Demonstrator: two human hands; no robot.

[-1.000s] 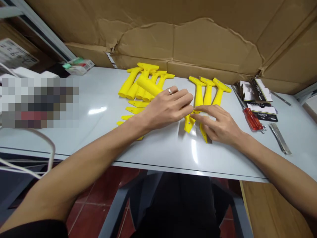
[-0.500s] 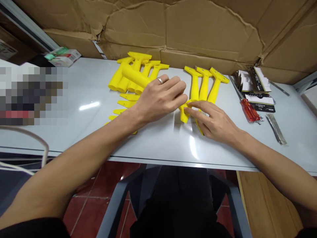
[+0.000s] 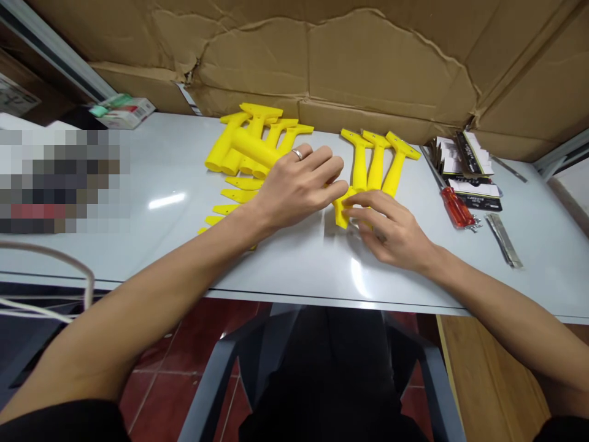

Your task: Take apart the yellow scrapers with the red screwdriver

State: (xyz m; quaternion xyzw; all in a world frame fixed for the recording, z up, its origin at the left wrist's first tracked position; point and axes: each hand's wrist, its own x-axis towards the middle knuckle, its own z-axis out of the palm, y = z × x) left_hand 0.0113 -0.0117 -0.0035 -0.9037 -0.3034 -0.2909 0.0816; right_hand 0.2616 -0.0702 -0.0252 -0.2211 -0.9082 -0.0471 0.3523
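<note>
Left hand [image 3: 294,193] lies flat on the worktop [image 3: 184,245], grip loose, fingers spread, tips touching a small yellow piece [image 3: 343,209]. Yellow handle pile [image 3: 251,144] just behind it. Right hand [image 3: 391,230] pinches that same piece between thumb and fingers. Three yellow scrapers [image 3: 377,162] behind, red screwdriver [image 3: 455,205] to its right.
</note>
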